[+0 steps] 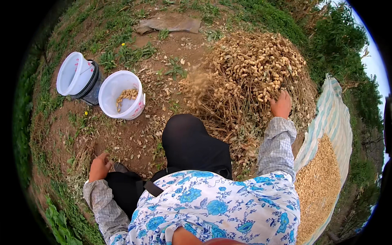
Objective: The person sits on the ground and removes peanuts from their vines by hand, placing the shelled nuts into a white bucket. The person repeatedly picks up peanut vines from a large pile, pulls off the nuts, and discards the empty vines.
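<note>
A large heap of dried peanut plants, thick with pods, lies ahead and to the right. My right hand is at its right edge, fingers slightly apart and bent against the pods and stems; the fingertips are partly hidden. On the heap's left side, one clump is smeared by motion. Low at the left, my left hand hangs beside my knee with thumb and fingers apart. Dry stalks lie near it. A white bucket between the left hand and the heap holds some loose peanuts.
Behind that bucket, another white bucket leans tilted in a dark one. A striped sheet at the right bears a pale mass of small pieces. A flattened brown sack lies at the far side. Weeds and dry leaves cover the soil.
</note>
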A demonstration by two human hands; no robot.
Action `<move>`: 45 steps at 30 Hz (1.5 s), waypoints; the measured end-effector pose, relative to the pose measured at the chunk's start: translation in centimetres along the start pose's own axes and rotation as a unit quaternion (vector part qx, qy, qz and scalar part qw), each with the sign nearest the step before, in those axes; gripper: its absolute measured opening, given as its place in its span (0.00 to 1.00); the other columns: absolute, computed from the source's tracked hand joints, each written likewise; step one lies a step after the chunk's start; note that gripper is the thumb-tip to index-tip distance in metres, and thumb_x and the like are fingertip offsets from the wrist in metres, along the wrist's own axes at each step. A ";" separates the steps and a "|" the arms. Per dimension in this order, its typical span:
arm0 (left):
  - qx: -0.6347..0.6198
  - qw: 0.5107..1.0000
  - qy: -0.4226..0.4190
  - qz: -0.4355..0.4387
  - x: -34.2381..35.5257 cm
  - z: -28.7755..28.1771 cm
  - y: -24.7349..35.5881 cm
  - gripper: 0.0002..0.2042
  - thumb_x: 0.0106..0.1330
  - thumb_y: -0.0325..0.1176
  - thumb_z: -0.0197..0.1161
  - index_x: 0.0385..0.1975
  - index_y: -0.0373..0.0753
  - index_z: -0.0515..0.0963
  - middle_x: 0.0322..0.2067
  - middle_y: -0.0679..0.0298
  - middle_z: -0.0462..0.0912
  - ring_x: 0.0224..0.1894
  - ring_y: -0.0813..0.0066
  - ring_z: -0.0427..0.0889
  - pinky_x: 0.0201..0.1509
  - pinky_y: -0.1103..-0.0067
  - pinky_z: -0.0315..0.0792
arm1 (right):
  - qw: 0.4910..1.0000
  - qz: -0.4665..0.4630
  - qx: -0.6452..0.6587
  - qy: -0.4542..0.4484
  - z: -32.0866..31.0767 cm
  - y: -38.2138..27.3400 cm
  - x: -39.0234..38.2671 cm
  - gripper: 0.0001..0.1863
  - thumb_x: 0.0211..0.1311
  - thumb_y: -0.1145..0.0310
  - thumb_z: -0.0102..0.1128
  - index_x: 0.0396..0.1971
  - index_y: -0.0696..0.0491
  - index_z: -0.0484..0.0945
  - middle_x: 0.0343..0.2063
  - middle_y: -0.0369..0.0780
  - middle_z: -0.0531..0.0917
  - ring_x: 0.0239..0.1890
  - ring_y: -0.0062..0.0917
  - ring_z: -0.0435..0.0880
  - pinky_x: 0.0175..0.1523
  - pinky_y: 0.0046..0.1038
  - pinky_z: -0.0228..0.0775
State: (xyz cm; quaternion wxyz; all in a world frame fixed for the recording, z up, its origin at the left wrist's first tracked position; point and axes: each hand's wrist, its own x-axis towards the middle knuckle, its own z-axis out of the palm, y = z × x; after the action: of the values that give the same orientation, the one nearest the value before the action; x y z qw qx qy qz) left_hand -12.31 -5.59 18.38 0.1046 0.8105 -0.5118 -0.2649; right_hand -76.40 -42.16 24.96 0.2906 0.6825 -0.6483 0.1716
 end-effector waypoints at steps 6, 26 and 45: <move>-0.049 0.997 -0.039 -0.039 -0.8 -0.2 -0.1 0.21 0.54 0.28 0.69 0.50 0.32 0.77 0.26 0.52 0.83 0.31 0.57 0.84 0.38 0.69 0.75 | 0.951 0.084 -0.099 -0.281 -1.1 0.0 1.5 0.31 0.46 0.61 0.69 0.53 0.54 0.73 0.47 0.46 0.81 0.52 0.41 0.79 0.61 0.41 0.65; -0.023 0.997 -0.057 -0.041 -0.1 0.2 -0.7 0.23 0.56 0.32 0.70 0.51 0.32 0.76 0.25 0.54 0.83 0.30 0.60 0.83 0.37 0.68 0.74 | 0.999 -0.004 0.047 0.018 -12.3 0.5 2.2 0.20 0.57 0.77 0.56 0.52 0.50 0.78 0.39 0.46 0.78 0.42 0.42 0.78 0.47 0.40 0.71; -0.040 0.998 -0.051 -0.026 -0.3 -0.2 -0.7 0.21 0.57 0.29 0.68 0.52 0.33 0.76 0.25 0.54 0.83 0.30 0.62 0.83 0.36 0.70 0.74 | 0.986 -0.016 0.137 -0.093 -1.1 -14.7 -7.5 0.17 0.53 0.72 0.63 0.45 0.50 0.79 0.37 0.42 0.77 0.42 0.39 0.77 0.44 0.39 0.72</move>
State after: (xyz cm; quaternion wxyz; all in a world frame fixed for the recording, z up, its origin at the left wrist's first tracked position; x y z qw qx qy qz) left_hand -11.77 -5.00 18.32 0.1039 0.8045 -0.4837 -0.3287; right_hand -62.52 -35.73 18.65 0.1354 0.7394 -0.6317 0.1898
